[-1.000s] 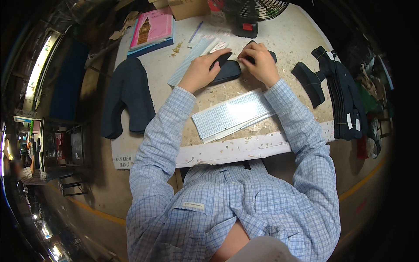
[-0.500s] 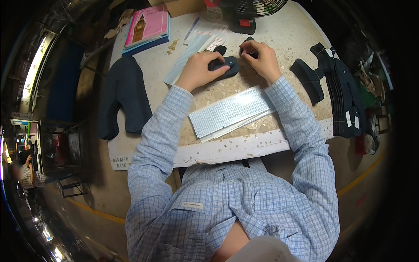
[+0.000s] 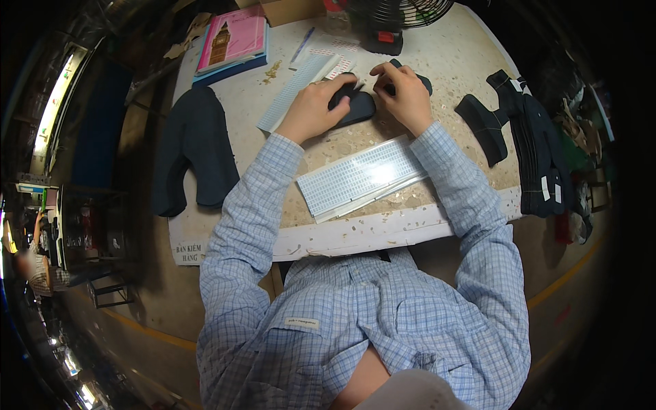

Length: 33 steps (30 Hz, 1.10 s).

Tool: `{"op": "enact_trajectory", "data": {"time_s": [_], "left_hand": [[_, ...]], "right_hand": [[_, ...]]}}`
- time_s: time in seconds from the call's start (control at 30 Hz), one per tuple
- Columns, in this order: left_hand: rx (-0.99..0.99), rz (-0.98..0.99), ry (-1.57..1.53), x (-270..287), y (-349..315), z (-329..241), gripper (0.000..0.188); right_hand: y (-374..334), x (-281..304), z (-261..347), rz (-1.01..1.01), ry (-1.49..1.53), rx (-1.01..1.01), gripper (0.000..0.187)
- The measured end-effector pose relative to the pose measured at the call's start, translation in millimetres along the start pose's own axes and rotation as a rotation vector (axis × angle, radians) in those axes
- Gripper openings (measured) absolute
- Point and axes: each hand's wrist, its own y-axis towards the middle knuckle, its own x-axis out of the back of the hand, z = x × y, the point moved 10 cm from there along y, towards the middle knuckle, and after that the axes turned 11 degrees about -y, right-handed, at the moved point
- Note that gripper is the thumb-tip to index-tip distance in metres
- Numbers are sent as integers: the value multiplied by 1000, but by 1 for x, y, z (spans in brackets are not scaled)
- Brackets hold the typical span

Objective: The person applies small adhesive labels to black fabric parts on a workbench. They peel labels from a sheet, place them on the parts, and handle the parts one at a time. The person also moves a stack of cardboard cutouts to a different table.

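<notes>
My left hand (image 3: 316,109) curls its thumb and fingers around a dark navy, round-ended piece (image 3: 361,110), which lies on the table. Just by its fingertips is a small whitish bit (image 3: 360,84), too small to name. To its right, my right hand (image 3: 404,98) is bent with thumb and forefinger drawn close together. Whether anything is pinched there is hidden. Another dark piece (image 3: 422,78) shows behind those knuckles. Pale blue printed label sheets (image 3: 362,174) lie between my forearms, and another such strip (image 3: 294,92) lies left of the left hand.
A stack of dark curved pieces (image 3: 195,150) lies at the left; bundled dark pieces (image 3: 536,147) and a tied bundle (image 3: 484,126) lie right. Farther back are a pink book (image 3: 236,41), a pen (image 3: 303,44) and a fan (image 3: 403,14). A person (image 3: 37,270) is far left.
My right hand has shifted slightly left, toward the left hand, uncovering more of the dark piece behind it. The small white mark on the left hand's piece no longer shows; a whitish bit appears by the fingertips.
</notes>
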Motion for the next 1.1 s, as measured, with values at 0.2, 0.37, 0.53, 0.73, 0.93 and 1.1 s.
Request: {"op": "enact_trajectory", "data": {"time_s": [0.2,0.37,0.53,0.73,0.93,1.1], "left_hand": [[-74,16,207,-6,-2,-8,39],[21,41,31,-5,-1,5,44],[5,29,147,-6,1,5,44],[-69,-3,215,-7,-4,-5,36],[57,-36,118,-2,0,10,37],[-4,26,215,-10,-4,1,35]], "right_hand": [[-8,-12,12,47,35,88,32],[1,-9,-3,21,195,-52,44],[-7,-15,7,124,421,-18,68],[0,-16,23,72,160,116,66],[-1,-10,-1,27,393,-31,60],[-5,-22,14,97,272,62,56]]}}
